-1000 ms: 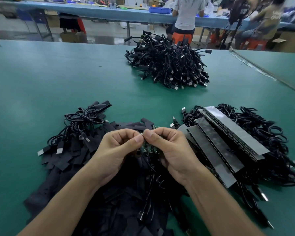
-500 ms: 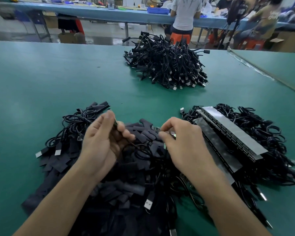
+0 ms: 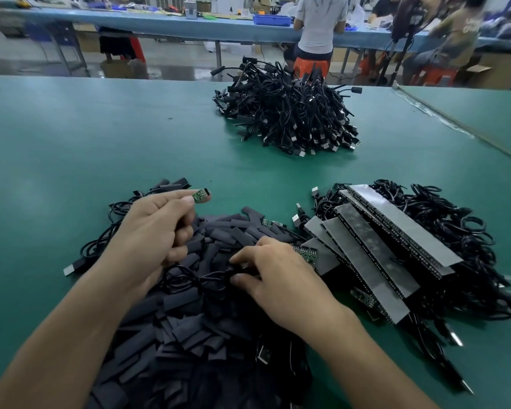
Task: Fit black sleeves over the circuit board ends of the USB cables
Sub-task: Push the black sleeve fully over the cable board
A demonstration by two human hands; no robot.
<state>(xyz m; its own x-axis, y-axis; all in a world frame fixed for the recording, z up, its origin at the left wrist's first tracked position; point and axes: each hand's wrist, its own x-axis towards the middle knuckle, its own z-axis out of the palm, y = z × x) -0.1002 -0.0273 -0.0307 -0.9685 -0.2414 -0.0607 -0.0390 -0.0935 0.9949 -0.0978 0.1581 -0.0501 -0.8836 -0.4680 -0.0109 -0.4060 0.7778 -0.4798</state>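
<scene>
pinching circuit board [image 3: 200,196] between thumb and forefinger of left hand [image 3: 152,231], over sleeve pile [image 3: 219,335] far edge; gripping black cable [image 3: 210,276] in curled fingers of right hand [image 3: 278,278], atop sleeve pile.

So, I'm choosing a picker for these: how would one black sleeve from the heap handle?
Probably light and floppy: the sleeves lie flat and thin in a loose, overlapping heap. Flat, so they'd likely slide, not roll. A push may drag neighbours along.

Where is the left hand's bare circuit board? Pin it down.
Head view, left of centre: the circuit board sits at the left hand's fingertips, above the far edge of the sleeve pile.
</scene>
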